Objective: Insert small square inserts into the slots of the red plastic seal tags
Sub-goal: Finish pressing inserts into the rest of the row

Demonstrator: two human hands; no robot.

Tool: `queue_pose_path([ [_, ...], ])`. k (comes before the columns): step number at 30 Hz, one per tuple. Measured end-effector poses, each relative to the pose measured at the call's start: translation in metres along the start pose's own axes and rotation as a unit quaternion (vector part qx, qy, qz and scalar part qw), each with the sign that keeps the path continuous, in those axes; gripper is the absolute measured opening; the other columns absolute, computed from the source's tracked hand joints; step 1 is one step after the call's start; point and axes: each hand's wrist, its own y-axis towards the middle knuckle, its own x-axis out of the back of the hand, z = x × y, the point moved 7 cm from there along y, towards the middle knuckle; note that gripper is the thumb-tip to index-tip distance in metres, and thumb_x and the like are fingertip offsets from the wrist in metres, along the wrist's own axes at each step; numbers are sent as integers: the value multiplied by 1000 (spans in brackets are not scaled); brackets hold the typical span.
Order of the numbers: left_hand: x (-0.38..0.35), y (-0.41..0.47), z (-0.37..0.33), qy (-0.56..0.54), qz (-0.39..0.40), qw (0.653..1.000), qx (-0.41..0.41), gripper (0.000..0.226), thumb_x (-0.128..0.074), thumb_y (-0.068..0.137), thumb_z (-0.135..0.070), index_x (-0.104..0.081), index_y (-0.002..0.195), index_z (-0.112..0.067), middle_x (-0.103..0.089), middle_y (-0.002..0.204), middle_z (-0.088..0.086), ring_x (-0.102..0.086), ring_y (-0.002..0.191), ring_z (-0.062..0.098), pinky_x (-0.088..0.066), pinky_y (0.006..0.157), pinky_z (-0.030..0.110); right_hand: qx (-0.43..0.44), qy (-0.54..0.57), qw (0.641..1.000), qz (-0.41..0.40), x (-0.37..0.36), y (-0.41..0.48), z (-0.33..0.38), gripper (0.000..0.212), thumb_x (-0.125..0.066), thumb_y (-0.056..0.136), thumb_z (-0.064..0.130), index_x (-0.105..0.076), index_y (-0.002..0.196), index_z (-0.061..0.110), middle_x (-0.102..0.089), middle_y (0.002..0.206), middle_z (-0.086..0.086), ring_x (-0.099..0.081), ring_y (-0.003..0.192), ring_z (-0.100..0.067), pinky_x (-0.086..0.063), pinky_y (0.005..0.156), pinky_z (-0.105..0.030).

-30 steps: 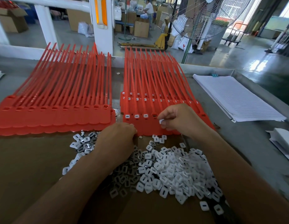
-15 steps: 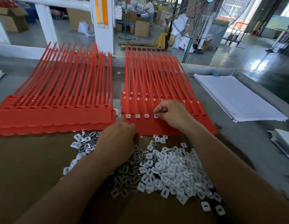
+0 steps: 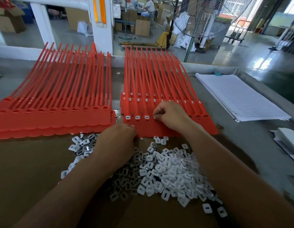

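Two stacks of red seal tags lie on the bench: the left stack with empty slots, the right stack with white inserts in its top row's first three slots. My right hand pinches a white insert down at the fourth slot. My left hand rests, fingers curled down, on the near edge of the right stack; what it holds is hidden. A heap of white square inserts lies on brown cardboard between my forearms.
A pile of lined white sheets lies to the right, with more white sheets at the far right edge. A white pillar and a standing fan rise behind the bench. Grey bench surface shows right of the cardboard.
My right hand moved forward and left from above the stack's near edge to the fourth slot, bringing the insert down onto it. My left hand stayed put.
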Motion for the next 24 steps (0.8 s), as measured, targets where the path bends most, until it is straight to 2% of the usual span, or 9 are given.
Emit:
queue_pose_path([
  [6,1,0,-1,-3,-2,1000,0,36,-39,88,-10,-59,116,-20,-58,122,-6,-55,106,15,-47,86,29,-5,-37,999,2,3,0,6,13,-63,84,11,-71,93,16,-64,112,-1,-54,110,-17,-35,81,-23],
  [10,1,0,-1,-3,-4,1000,-1,35,-40,88,-10,-59,115,-20,-58,121,-6,-56,105,14,-47,84,27,-34,-29,999,0,3,1,5,7,-68,81,13,-65,84,18,-64,110,-2,-56,106,-18,-38,78,-25],
  [14,0,0,-1,-2,-3,1000,0,35,-40,87,-9,-60,115,-20,-58,121,-6,-56,105,15,-48,85,28,-76,-20,996,31,4,7,3,12,-70,78,12,-63,76,21,-65,106,-1,-56,104,-16,-38,79,-25],
  [16,0,0,0,-4,-2,1000,4,36,-40,86,-8,-60,114,-19,-58,121,-5,-56,106,15,-48,85,29,-94,-23,994,48,3,12,2,9,-71,78,12,-68,87,13,-65,104,-4,-58,103,-19,-41,82,-27],
  [19,-1,0,0,-4,0,1000,3,37,-40,86,-7,-59,115,-19,-58,122,-5,-55,107,15,-47,87,30,-107,-62,990,68,1,18,2,32,-72,78,16,-64,107,5,-63,112,-10,-59,105,-24,-47,93,-35],
  [21,-1,0,0,-5,0,1000,1,37,-40,86,-8,-59,116,-19,-58,122,-5,-55,107,15,-47,87,29,-112,-63,989,74,0,19,2,37,-71,79,16,-62,112,4,-62,116,-12,-59,107,-26,-47,95,-38],
  [24,-1,0,0,-4,0,1000,0,37,-40,86,-8,-59,116,-19,-58,122,-5,-55,108,15,-47,87,28,-97,-36,992,70,0,14,2,18,-70,80,14,-67,96,7,-66,105,-8,-61,98,-22,-48,92,-37],
])
